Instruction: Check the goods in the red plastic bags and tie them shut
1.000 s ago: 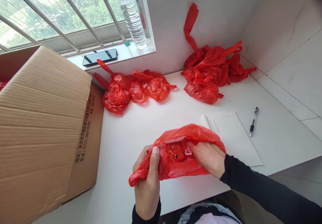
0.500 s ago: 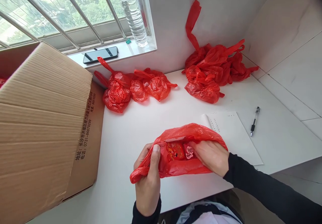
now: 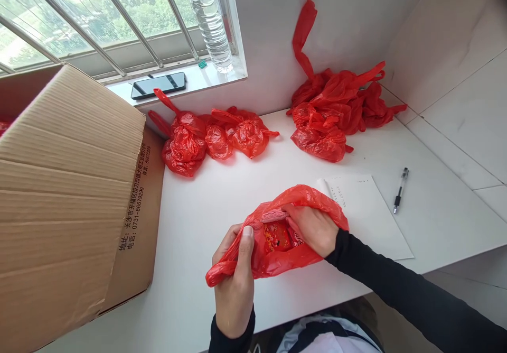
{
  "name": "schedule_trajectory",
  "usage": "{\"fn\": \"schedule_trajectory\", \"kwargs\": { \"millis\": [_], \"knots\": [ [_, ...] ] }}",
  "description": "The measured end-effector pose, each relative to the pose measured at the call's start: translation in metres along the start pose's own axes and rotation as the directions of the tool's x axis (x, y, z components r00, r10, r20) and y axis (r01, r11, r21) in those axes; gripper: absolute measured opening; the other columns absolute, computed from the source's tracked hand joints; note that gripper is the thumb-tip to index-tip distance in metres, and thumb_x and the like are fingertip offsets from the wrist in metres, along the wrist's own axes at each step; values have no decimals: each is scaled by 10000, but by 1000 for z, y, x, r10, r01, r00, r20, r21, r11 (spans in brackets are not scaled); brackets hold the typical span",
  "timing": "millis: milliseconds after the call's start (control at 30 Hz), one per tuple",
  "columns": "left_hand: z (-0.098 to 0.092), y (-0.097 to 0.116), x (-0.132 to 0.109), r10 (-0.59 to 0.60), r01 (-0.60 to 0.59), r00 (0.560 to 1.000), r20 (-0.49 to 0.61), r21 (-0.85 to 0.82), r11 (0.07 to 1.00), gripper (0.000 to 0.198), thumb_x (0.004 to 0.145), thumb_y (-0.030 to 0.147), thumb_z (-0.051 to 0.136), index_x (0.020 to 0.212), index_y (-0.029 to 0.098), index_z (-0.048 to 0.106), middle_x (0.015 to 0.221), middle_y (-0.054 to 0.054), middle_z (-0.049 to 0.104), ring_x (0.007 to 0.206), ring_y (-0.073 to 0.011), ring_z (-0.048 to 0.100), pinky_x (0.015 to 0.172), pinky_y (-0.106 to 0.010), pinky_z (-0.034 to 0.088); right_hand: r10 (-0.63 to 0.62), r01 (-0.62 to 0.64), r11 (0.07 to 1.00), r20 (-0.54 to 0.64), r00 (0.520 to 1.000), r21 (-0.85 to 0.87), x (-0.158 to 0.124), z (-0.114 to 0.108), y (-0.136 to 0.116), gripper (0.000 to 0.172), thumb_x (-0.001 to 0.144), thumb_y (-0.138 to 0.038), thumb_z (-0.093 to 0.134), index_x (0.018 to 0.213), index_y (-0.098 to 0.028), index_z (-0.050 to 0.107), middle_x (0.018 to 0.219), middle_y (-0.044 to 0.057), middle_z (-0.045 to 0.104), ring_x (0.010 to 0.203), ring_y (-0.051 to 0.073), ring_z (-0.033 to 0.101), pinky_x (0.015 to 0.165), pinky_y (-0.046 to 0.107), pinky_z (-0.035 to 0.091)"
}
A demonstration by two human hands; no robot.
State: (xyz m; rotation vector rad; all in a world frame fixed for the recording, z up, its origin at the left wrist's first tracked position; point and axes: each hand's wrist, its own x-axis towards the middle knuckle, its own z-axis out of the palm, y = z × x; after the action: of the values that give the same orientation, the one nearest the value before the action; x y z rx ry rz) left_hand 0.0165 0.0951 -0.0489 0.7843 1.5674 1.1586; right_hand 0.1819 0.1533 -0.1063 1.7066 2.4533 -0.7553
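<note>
An open red plastic bag [image 3: 301,260] is held above the white table, its mouth facing up. My left hand [image 3: 237,273] is closed on the bag's left edge, thumb on top. My right hand [image 3: 315,229] reaches inside from the right, its fingertips at a pink packet [image 3: 274,215] by the far side of the opening. A red packet with gold print [image 3: 277,236] lies in the middle of the bag. Beside it, a pink-and-white packet [image 3: 296,238] is partly covered by my right hand.
A large cardboard box [image 3: 59,194] stands at the left. Knotted red bags [image 3: 185,144] and a red pile [image 3: 336,104] lie along the wall. Paper [image 3: 376,221] and a pen [image 3: 401,190] are at the right. A phone [image 3: 158,86] and bottle [image 3: 212,25] rest on the sill.
My right hand has moved left and toward the far side inside the bag. The pink packet at the far side now shows. The bag's right side has drawn inward, and my left hand keeps its grip.
</note>
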Motion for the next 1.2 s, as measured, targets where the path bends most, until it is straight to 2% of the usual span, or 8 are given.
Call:
{"fn": "schedule_trajectory", "kwargs": {
  "millis": [67, 233, 467, 600, 833, 967, 1100, 1200],
  "knots": [
    [-1, -2, 0, 15, -15, 1000, -10, -6, 1000, 282, 880, 489, 657, 906, 214, 712, 864, -25, 696, 779, -177, 611, 607, -249, 429, 13, -13, 1000, -39, 999, -11, 0, -2, 2, 238, 1014, -226, 363, 1089, -201, 587, 984, 77, 723, 853, 224, 700, 672, 289, 436],
    [-2, -4, 1, 12, -13, 1000, -18, -27, 1000, 284, 865, 497, 678, 903, 218, 719, 858, -18, 691, 782, -171, 603, 602, -242, 424, 62, -65, 995, -46, 997, -70, -10, -4, 9, 270, 998, -255, 368, 1016, -161, 620, 814, 105, 701, 676, 260, 673, 548, 321, 397],
    [0, -4, 1, -3, 3, 1000, 5, -33, 999, 291, 872, 496, 670, 903, 210, 717, 902, -33, 696, 848, -186, 604, 580, -237, 408, 31, -34, 996, -43, 999, -77, -16, -4, 18, 292, 945, -162, 428, 1181, -155, 599, 1138, 118, 693, 966, 246, 650, 735, 305, 472],
    [-1, -4, 1, 9, -9, 1000, -10, -19, 1000, 283, 874, 492, 670, 897, 215, 718, 863, -24, 693, 803, -176, 603, 598, -241, 410, 83, -86, 988, -23, 996, -130, -19, -9, 16, 263, 968, -181, 409, 1113, -137, 624, 999, 128, 715, 816, 249, 671, 629, 318, 443],
    [-1, -3, 2, 28, -28, 999, -29, -19, 999, 257, 884, 470, 661, 884, 221, 723, 846, -18, 702, 762, -166, 603, 600, -247, 403, 157, -134, 963, 82, 984, -232, -32, -19, 8, 235, 982, -180, 412, 1087, -126, 616, 698, 101, 703, 593, 282, 692, 454, 329, 270],
    [0, -3, 0, 33, -33, 999, -21, -12, 999, 265, 881, 475, 661, 881, 217, 720, 851, -21, 706, 761, -171, 606, 602, -251, 409, 101, -62, 971, 160, 982, -232, -37, -18, 6, 248, 945, -120, 468, 1151, -132, 606, 727, 92, 727, 633, 290, 712, 456, 333, 232],
    [1, -2, -1, 27, -28, 1000, -14, -14, 1000, 270, 882, 480, 659, 888, 216, 717, 840, -19, 701, 750, -168, 604, 591, -248, 411, -40, 85, 978, 232, 972, -189, -37, -11, 4, 257, 874, -39, 498, 1005, -202, 648, 750, 52, 734, 667, 246, 708, 487, 323, 253],
    [2, 0, -1, 20, -20, 1000, -16, -20, 1000, 267, 878, 473, 664, 892, 211, 717, 857, -27, 701, 766, -174, 608, 595, -246, 424, -67, 113, 977, 239, 969, -183, -34, -5, 4, 245, 879, -53, 502, 1012, -189, 658, 758, 71, 730, 677, 251, 705, 501, 319, 274]
  ]
}}
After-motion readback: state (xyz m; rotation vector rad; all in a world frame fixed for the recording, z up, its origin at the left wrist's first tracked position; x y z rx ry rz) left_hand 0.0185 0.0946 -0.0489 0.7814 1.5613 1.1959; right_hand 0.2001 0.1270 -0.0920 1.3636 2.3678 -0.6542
